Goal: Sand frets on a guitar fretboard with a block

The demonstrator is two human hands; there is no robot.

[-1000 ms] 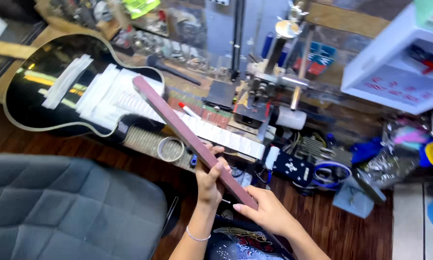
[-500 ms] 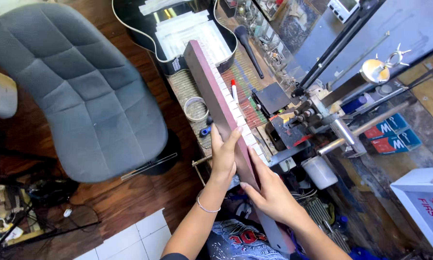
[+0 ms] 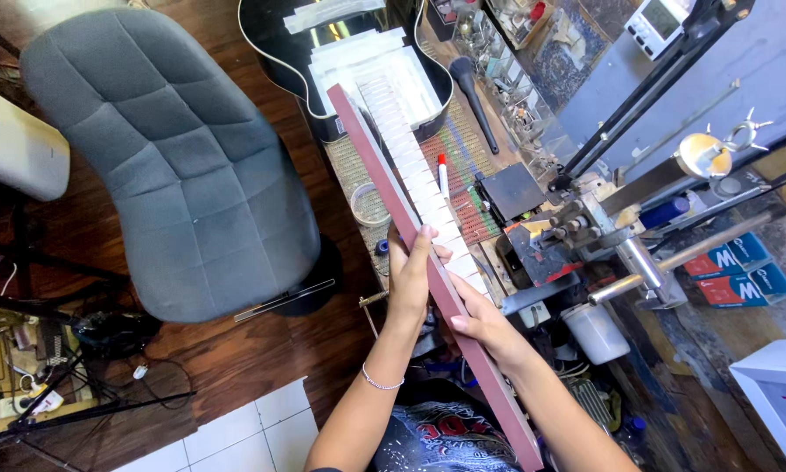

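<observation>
The long fretboard blank [image 3: 428, 271] is a dull reddish brown along its edge, with a row of white tape strips [image 3: 415, 166] across its face — behind it lies a glossy black guitar body [image 3: 297, 52] covered in white paper sheets. The quilted office chair [image 3: 183, 166] is grey with a diamond stitch pattern, the floor [image 3: 227, 358] is dark brown wood meeting white tiles [image 3: 244, 433], and the bench mat [image 3: 459, 149] shows a green and red grid. A white marker with a red cap [image 3: 443, 175], a black microphone [image 3: 473, 96] and blue boxes [image 3: 734, 267] stand out — the wrist bracelet [image 3: 381, 382] is silver.
</observation>
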